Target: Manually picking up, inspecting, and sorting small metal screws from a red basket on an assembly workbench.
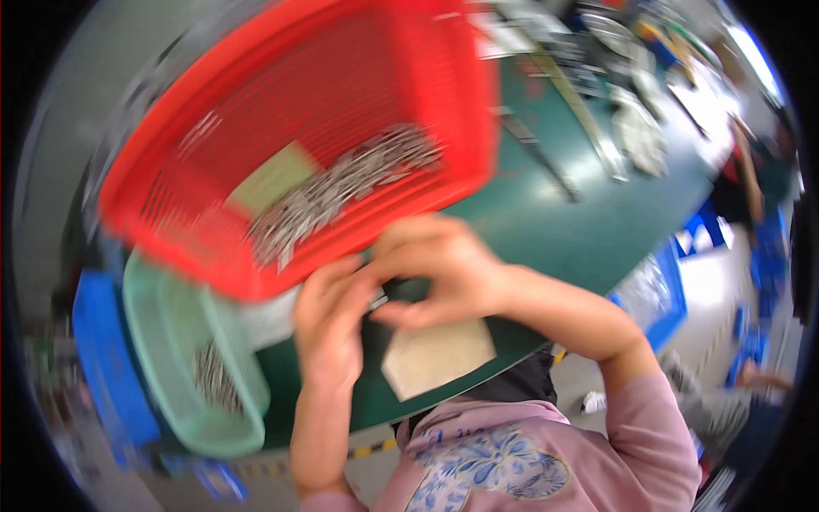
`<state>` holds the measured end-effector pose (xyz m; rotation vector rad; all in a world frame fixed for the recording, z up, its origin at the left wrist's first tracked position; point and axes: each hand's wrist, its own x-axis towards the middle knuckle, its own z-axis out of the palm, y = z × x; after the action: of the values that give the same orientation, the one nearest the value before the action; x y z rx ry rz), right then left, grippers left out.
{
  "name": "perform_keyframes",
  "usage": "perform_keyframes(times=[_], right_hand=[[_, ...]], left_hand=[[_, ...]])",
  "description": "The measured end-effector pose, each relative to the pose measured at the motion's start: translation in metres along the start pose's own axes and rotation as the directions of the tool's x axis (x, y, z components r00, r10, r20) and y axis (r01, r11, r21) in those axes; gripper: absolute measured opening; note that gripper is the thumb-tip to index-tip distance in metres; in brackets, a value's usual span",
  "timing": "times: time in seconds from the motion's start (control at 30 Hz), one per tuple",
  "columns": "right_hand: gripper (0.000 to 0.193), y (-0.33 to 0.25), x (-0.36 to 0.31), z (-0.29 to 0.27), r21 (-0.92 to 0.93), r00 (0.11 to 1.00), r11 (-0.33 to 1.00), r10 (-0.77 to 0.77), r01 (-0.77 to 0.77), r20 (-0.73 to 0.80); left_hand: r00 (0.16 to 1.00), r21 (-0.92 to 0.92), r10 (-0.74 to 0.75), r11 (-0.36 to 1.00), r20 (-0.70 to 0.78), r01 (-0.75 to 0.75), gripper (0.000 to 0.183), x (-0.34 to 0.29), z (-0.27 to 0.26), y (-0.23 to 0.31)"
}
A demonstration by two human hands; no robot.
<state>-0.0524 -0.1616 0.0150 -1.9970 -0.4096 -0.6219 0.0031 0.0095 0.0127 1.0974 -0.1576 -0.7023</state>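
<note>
Over the near edge of the green table, my left hand point(328, 328) and my right hand point(448, 269) meet, fingertips close together. Between them shows a small shiny metal piece point(378, 299), blurred and partly covered by the fingers. My left fingers are closed at it. The right hand is curled, thumb and fingers bent toward the left hand; what its tips grip is hidden. Just beyond the hands stands a large red plastic basket point(465, 183), tilted toward me, with many slim metal parts point(345, 188) and a yellowish card point(273, 179) inside. Beneath my hands lies a cream-coloured sheet point(439, 358).
A light green basket point(243, 435) with small metal parts point(217, 380) is on the left, beside a blue bin point(111, 358). Rulers or metal strips point(580, 115) and white gloves point(640, 132) lie far right. Other people point(751, 171) are at the right, near a blue crate point(670, 316).
</note>
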Motion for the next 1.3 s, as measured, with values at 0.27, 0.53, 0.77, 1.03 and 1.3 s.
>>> perform_keyframes(times=[0.27,0.53,0.77,1.03,1.3], right_hand=[[0.018,0.009,-0.012,0.034,-0.036,0.962,0.997,-0.069,0.061,-0.264],[0.019,0.001,-0.003,0.033,-0.144,0.938,0.983,-0.151,0.110,-0.312],[0.027,-0.001,-0.008,0.007,-0.219,0.994,0.975,-0.007,-0.018,-0.112],[0.030,-0.007,-0.007,0.020,-0.202,0.989,0.977,-0.091,0.067,-0.114],[0.047,-0.009,-0.010,0.008,-0.203,0.997,0.976,-0.078,0.077,0.002]], left_hand=[[0.981,0.158,0.020,0.987,-0.191,0.010,0.030,-0.007,-0.008,-0.008],[0.990,0.136,0.099,0.987,-0.105,-0.084,0.025,-0.005,0.004,-0.003],[0.994,-0.037,0.005,0.999,-0.109,-0.009,0.021,0.009,0.003,-0.021],[0.994,0.182,-0.090,0.980,0.055,0.079,0.021,-0.008,-0.006,-0.015],[0.985,0.062,0.064,0.995,0.158,-0.074,0.011,0.012,0.001,-0.029]])
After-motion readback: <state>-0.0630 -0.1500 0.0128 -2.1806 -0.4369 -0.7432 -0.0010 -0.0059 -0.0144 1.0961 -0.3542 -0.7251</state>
